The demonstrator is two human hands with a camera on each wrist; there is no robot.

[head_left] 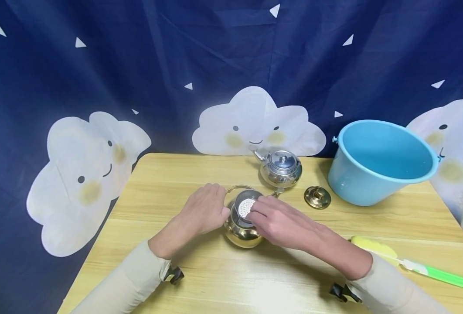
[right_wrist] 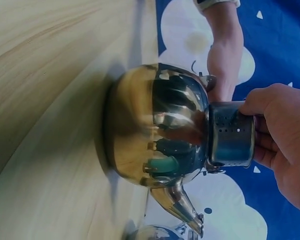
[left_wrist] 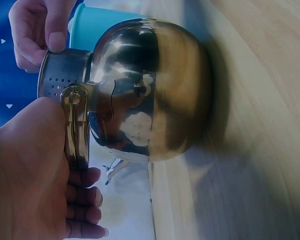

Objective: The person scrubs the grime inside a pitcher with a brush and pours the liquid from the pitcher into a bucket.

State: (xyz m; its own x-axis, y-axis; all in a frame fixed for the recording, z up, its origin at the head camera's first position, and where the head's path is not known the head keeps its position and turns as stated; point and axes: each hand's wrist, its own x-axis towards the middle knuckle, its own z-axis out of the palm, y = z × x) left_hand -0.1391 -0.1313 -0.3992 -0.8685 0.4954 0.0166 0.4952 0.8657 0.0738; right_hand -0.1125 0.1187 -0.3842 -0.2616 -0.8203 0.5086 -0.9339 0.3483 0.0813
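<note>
A gold teapot [head_left: 243, 237] stands upright on the wooden table between both hands. My left hand [head_left: 204, 208] holds its folded-over handle [left_wrist: 80, 135], fingers curled beneath it in the left wrist view. With thumb and fingers, my right hand [head_left: 280, 220] pinches the rim of a metal tea strainer [right_wrist: 232, 135]. The strainer sits at the teapot's mouth, most of its perforated wall showing above the opening. Its holed bottom [head_left: 246, 208] shows from above. The teapot's spout [right_wrist: 177, 202] points away to the right and is partly hidden by my right hand in the head view.
Behind the gold teapot stands a silver teapot [head_left: 281, 171] with its lid on. A gold lid [head_left: 317, 197] lies to its right, near a blue bucket [head_left: 366, 185]. At the right, a sponge brush [head_left: 445, 275] with a green handle lies partly behind my right forearm.
</note>
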